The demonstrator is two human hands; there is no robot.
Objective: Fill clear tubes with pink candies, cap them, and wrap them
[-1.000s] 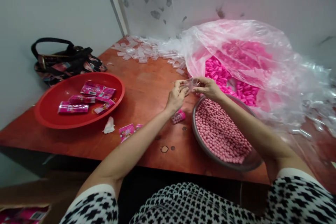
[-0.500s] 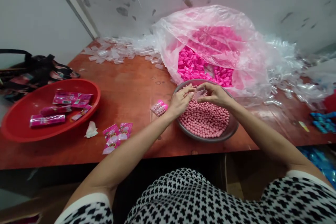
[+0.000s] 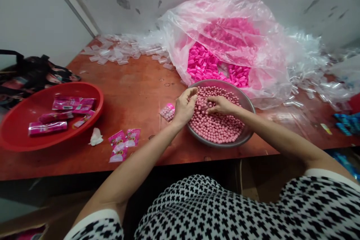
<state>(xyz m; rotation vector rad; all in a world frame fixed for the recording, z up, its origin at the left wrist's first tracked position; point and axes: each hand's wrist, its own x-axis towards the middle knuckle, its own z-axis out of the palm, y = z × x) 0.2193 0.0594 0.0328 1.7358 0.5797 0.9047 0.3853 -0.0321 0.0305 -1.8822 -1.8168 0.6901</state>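
Observation:
A grey bowl full of small pink balls stands in front of me. My right hand is down among the balls, its fingers curled round a small clear plastic container that is hard to make out against them. At the bowl's left rim is my left hand, fingers bent and closed; what they hold, if anything, is hidden. Just left of it lie small clear containers with pink caps, filled with balls.
Behind the bowl a plastic bag holds many pink caps. Clear plastic pieces lie along the wall. To the left are a red basin with pink packets, pink sachets and a crumpled white scrap.
My hands have moved apart. The right hand has lowered into the balls with the clear container, and the left has drawn back to the bowl's left rim. The view has shifted slightly.

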